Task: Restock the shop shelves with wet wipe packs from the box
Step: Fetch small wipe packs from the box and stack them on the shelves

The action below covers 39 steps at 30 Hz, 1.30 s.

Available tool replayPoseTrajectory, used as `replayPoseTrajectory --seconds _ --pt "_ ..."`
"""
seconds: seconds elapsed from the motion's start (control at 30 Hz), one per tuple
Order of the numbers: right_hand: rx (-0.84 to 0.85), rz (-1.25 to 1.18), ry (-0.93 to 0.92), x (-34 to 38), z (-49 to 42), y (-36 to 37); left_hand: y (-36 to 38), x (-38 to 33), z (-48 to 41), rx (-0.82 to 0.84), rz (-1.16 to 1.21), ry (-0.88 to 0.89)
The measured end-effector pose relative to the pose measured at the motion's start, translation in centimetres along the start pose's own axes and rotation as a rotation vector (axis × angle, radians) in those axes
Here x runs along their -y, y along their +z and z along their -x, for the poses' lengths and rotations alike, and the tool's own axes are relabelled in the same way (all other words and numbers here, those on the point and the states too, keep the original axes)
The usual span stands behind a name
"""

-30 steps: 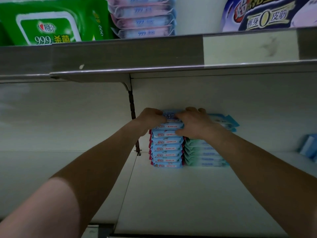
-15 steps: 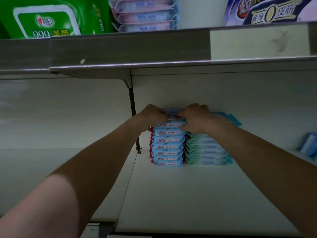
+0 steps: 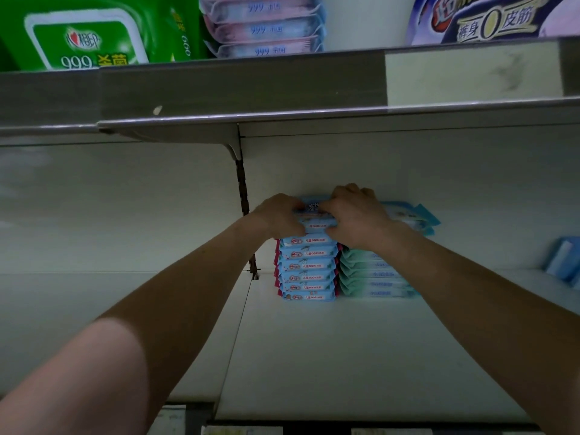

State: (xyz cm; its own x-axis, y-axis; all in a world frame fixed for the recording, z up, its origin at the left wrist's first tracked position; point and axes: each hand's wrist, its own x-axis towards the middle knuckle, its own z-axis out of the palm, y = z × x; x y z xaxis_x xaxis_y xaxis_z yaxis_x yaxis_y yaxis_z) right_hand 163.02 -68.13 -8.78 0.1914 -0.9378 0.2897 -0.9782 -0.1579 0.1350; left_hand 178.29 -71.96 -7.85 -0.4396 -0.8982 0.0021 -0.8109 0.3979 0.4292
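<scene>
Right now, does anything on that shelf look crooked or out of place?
The top packs of the green stack sit skewed, jutting right past those beneath. The blue stack, gripped by left hand and right hand, looks straight.

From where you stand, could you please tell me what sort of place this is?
Probably a shop aisle: tiered metal shelves, a neat stack of blue wet wipe packs beside a teal stack, and a large green pack on the tier above.

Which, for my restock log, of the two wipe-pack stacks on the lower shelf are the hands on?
The left stack of blue packs with red logos: left hand and right hand grip its top. The pale green stack isn't gripped.
</scene>
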Motion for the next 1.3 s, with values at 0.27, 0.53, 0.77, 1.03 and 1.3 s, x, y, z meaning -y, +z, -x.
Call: replayPoseTrajectory --seconds 0.27,0.53,0.77,1.03,1.3 --pt "-0.067 -0.084 0.004 0.7 -0.4 0.2 0.2 1.0 0.2 -0.016 0.032 0.01" --pt "-0.097 -0.058 0.081 1.8 -0.4 1.2 1.1 1.8 -0.2 -0.063 -0.211 -0.023" --pt "-0.031 -0.002 0.115 2.8 -0.1 0.4 1.5 1.5 0.5 -0.094 -0.322 -0.068" --pt "-0.094 0.012 0.018 5.3 1.3 -1.2 1.2 1.9 3.2 -0.23 -0.313 -0.1" --pt "-0.08 -0.02 -0.145 9.9 1.1 -2.2 -0.7 4.1 8.6 -0.293 -0.394 -0.307"
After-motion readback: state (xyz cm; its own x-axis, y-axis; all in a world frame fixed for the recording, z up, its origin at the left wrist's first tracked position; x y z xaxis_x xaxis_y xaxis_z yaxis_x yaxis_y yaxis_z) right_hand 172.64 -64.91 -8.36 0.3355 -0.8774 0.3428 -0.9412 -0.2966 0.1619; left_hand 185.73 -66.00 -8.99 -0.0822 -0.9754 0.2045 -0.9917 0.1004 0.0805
